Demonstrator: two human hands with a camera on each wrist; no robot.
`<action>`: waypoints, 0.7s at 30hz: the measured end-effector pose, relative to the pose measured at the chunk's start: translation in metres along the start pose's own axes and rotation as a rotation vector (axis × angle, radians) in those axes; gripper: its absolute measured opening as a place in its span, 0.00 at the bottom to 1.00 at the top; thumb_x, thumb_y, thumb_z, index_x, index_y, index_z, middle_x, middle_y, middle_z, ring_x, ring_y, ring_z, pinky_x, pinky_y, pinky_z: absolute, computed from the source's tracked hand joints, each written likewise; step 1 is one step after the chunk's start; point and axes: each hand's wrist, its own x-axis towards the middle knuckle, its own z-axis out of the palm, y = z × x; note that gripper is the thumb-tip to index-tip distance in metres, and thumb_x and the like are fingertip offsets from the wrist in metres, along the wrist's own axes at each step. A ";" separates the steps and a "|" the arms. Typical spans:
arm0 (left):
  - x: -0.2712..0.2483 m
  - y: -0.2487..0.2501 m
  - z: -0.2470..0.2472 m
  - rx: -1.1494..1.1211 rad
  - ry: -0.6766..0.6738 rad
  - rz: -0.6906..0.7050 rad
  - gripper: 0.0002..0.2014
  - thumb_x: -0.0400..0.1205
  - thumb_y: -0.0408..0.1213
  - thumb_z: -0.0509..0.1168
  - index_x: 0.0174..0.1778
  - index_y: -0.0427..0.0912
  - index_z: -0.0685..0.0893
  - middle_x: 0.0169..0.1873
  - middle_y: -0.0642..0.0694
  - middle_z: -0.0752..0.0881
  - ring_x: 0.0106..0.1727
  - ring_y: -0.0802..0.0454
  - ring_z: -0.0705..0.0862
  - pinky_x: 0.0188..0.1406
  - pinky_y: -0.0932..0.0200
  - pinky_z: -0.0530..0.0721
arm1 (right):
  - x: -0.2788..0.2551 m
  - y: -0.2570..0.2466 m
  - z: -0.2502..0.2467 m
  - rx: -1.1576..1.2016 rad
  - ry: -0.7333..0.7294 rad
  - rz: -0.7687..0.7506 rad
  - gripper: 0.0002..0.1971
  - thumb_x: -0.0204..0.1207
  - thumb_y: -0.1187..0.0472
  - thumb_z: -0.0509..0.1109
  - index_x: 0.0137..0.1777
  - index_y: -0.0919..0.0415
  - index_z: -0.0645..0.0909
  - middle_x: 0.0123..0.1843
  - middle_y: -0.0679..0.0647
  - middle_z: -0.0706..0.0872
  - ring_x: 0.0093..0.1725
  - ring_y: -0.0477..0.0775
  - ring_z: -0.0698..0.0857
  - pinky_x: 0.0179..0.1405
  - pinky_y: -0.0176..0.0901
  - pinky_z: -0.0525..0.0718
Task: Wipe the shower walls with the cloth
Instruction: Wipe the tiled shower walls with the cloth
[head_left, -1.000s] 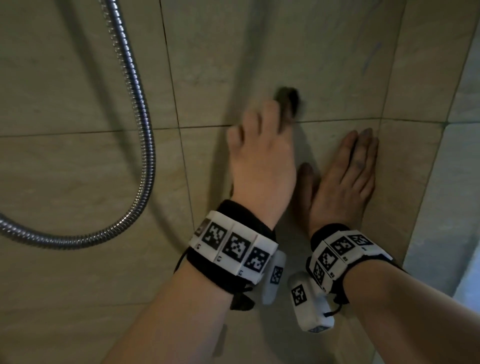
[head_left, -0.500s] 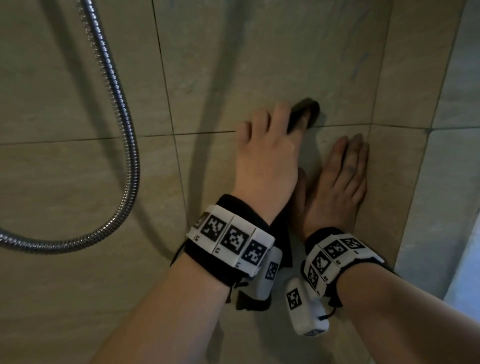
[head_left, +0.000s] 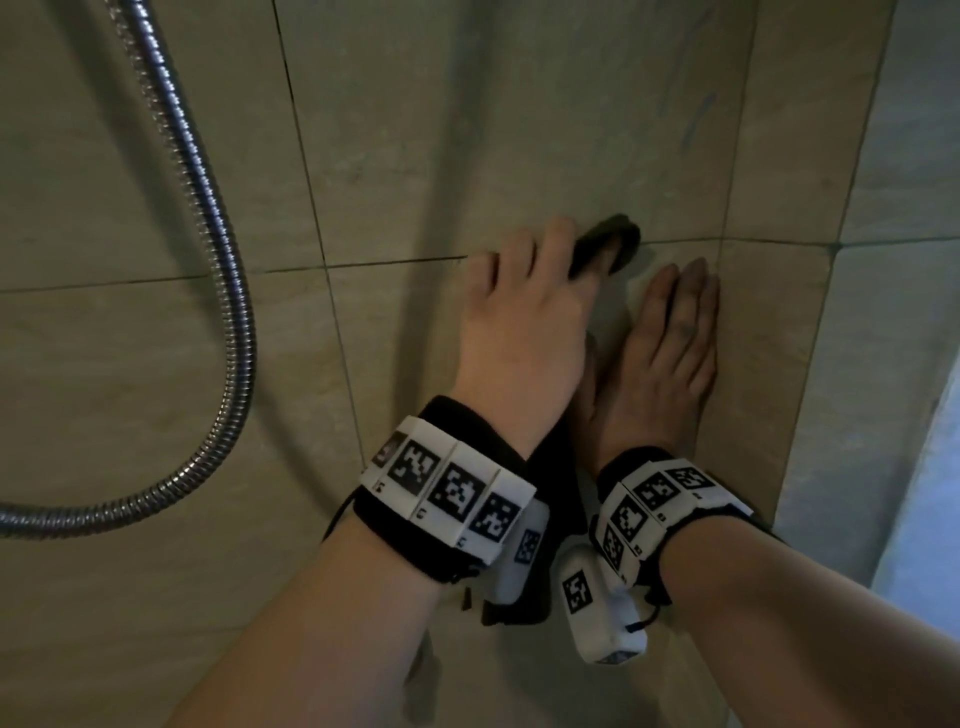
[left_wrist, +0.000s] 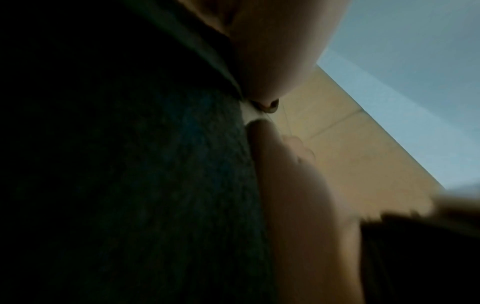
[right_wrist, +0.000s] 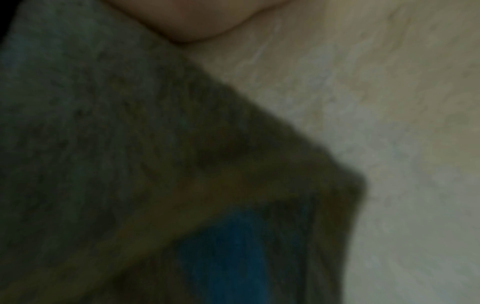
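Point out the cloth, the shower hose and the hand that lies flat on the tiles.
cloth (head_left: 608, 241): head view, on the dark end showing past the left hand's fingers.
shower hose (head_left: 231, 291): head view, on the metal tube's curve.
right hand (head_left: 662, 353): head view, on the back of the hand.

Matt stone-look tiled wall (head_left: 519, 130), ribbed shiny metal hose (head_left: 228, 291), dark cloth (right_wrist: 130, 144) (fuzzy, napped)

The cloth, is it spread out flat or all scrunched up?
Cannot tell fully. The left hand covers most of the cloth; only a rounded dark end shows beyond the fingers.
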 end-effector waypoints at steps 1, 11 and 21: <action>0.003 -0.004 0.000 0.023 0.013 -0.021 0.21 0.73 0.40 0.64 0.64 0.53 0.85 0.55 0.44 0.82 0.51 0.44 0.65 0.47 0.50 0.61 | 0.000 0.000 -0.001 0.034 -0.009 -0.002 0.37 0.81 0.42 0.51 0.82 0.69 0.55 0.82 0.68 0.60 0.82 0.63 0.56 0.80 0.46 0.45; 0.024 -0.015 0.000 0.031 0.092 -0.215 0.25 0.74 0.31 0.51 0.61 0.47 0.87 0.53 0.38 0.84 0.48 0.38 0.80 0.46 0.49 0.64 | 0.000 0.001 -0.003 0.115 -0.016 0.005 0.37 0.81 0.44 0.52 0.82 0.71 0.56 0.83 0.68 0.59 0.82 0.63 0.55 0.81 0.48 0.46; 0.039 -0.028 -0.004 0.050 0.116 -0.084 0.24 0.75 0.33 0.51 0.57 0.50 0.88 0.55 0.39 0.84 0.52 0.38 0.74 0.48 0.48 0.62 | 0.001 0.001 -0.003 0.108 0.003 0.000 0.37 0.81 0.44 0.53 0.81 0.71 0.59 0.82 0.68 0.61 0.82 0.64 0.57 0.80 0.52 0.51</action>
